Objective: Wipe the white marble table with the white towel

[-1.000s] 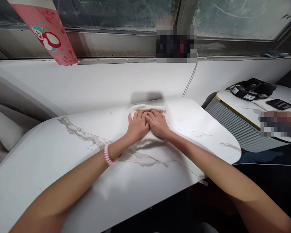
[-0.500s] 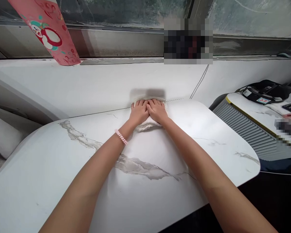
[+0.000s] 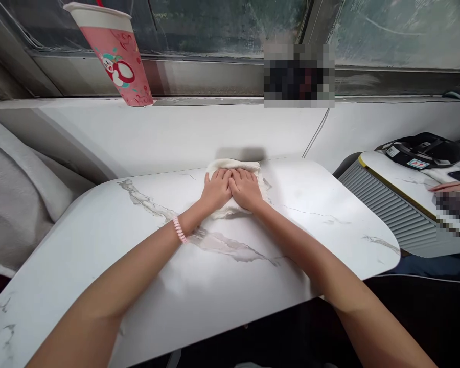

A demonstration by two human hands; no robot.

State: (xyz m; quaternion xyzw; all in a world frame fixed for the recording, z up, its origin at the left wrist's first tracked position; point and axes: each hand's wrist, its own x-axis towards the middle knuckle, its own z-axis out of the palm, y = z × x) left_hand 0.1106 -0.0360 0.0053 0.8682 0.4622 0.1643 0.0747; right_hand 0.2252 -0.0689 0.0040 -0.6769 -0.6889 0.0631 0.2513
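Both my hands lie flat, side by side, on a white cloth at the far middle of a white marble-pattern table. My left hand, with a pink bead bracelet on its wrist, presses the cloth's left half with fingers stretched out. My right hand touches it on the right and presses the other half, fingers also flat. The cloth shows around and beyond the fingertips, close to the table's back edge near the wall.
A pink paper cup stands on the window ledge at the upper left. A white cable runs down the wall. To the right stands a second table with black devices; another person's hand rests there. Grey upholstery lies left.
Both hands and the cloth slid away towards the wall, then back a little towards me. The view shifted, showing the whole cup.
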